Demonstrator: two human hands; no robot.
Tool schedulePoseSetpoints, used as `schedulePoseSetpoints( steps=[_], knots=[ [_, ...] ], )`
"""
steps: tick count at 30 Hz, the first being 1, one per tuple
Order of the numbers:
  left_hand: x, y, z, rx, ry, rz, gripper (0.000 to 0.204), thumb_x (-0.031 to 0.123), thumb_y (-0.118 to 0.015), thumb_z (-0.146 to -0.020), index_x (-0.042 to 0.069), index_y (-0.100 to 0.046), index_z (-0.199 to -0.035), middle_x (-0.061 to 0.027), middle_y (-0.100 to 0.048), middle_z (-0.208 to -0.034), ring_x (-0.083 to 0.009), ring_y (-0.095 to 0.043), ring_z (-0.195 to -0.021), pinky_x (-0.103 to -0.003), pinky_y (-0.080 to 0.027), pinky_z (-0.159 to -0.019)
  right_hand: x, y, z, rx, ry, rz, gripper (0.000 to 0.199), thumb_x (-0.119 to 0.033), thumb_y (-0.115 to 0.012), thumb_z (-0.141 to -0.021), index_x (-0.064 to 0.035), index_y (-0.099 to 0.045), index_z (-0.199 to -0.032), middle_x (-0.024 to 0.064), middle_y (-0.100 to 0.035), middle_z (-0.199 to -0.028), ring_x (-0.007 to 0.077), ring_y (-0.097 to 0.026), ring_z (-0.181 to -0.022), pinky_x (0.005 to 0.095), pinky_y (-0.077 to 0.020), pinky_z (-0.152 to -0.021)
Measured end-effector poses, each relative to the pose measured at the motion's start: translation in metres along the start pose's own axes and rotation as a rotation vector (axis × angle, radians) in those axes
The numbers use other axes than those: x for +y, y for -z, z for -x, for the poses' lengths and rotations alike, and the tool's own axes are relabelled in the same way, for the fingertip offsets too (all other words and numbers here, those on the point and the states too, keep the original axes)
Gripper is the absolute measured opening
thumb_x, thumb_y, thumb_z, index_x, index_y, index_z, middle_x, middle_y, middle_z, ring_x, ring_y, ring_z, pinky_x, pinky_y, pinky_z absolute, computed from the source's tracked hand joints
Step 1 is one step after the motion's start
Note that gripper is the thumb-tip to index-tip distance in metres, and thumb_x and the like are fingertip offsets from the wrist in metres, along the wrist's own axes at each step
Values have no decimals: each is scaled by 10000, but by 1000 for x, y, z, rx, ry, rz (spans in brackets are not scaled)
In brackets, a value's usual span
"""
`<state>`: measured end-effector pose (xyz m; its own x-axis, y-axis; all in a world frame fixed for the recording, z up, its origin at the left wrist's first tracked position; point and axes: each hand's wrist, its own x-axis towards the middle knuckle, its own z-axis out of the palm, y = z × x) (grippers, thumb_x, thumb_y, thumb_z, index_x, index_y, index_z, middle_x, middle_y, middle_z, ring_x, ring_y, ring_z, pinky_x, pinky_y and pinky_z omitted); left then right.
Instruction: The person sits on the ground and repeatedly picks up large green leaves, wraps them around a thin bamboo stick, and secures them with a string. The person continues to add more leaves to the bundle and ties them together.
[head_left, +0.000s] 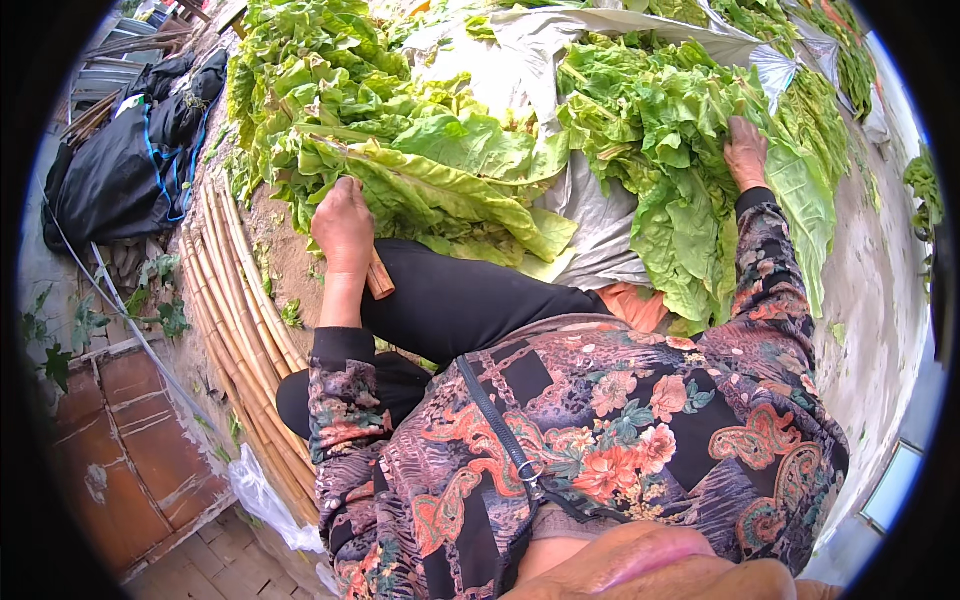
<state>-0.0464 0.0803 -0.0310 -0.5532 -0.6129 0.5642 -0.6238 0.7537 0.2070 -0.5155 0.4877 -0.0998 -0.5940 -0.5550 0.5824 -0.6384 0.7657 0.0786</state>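
My left hand (pixel 343 228) is closed at the near edge of a heap of large yellow-green tobacco leaves (pixel 430 185), its fingertips pinched at the stem end of a leaf. Just beside that wrist, the cut end of a bamboo pole (pixel 380 276) sticks out from under the leaves, over my black-trousered leg. Farther right, my right hand (pixel 746 155) has its fingers curled into a second heap of green tobacco leaves (pixel 660 130). Leaves partly cover those fingertips. Long leaves hang down along the right forearm.
Several bamboo poles (pixel 240 310) lie side by side on the left. Beyond them are a black bag (pixel 120 170) with blue cord and a rusty brown panel (pixel 125 440). A pale sheet (pixel 590 225) lies between the leaf heaps. A clear plastic bag (pixel 268 490) rests near the poles.
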Motion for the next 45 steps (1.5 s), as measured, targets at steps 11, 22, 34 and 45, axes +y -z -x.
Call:
schedulePoseSetpoints(
  steps=[11, 22, 34, 45],
  knots=[
    [-10, 17, -1, -216, 213, 510, 546, 451, -643, -794, 20, -609, -1129, -121, -636, -751, -238, -619, -707, -349, -493, -693, -236, 145, -23, 153, 253, -724, 454, -33, -568, -788, -54, -461, -1229, 187, -574, -1075, 365, -575, -939, 418, -462, -809],
    [20, 67, 3, -202, 340, 1304, 384, 232, -683, -824, -43, -586, -1074, -59, -634, -979, -96, -564, -866, -264, -474, -782, -422, 146, -2, -536, 645, -1366, 539, -175, -619, -826, 29, -404, -1276, 237, -519, -1201, 317, -530, -1093, 359, -433, -898],
    [-37, 93, 37, -675, 34, 178, 213, 238, -604, -806, 81, -692, -920, -142, -668, -827, -309, -640, -782, -391, -490, -717, -450, 61, -4, -820, 827, -1144, 369, -98, -593, -802, 51, -568, -1138, 215, -629, -1077, 309, -611, -982, 356, -469, -852],
    [-108, 57, -36, -735, 437, 631, 263, 121, -610, -818, 29, -623, -1064, -146, -662, -903, -182, -610, -833, -323, -488, -719, -486, 99, -17, -1328, 443, -1514, 272, -157, -626, -845, 91, -614, -956, 86, -648, -875, 111, -566, -793, 275, -466, -718]
  ],
)
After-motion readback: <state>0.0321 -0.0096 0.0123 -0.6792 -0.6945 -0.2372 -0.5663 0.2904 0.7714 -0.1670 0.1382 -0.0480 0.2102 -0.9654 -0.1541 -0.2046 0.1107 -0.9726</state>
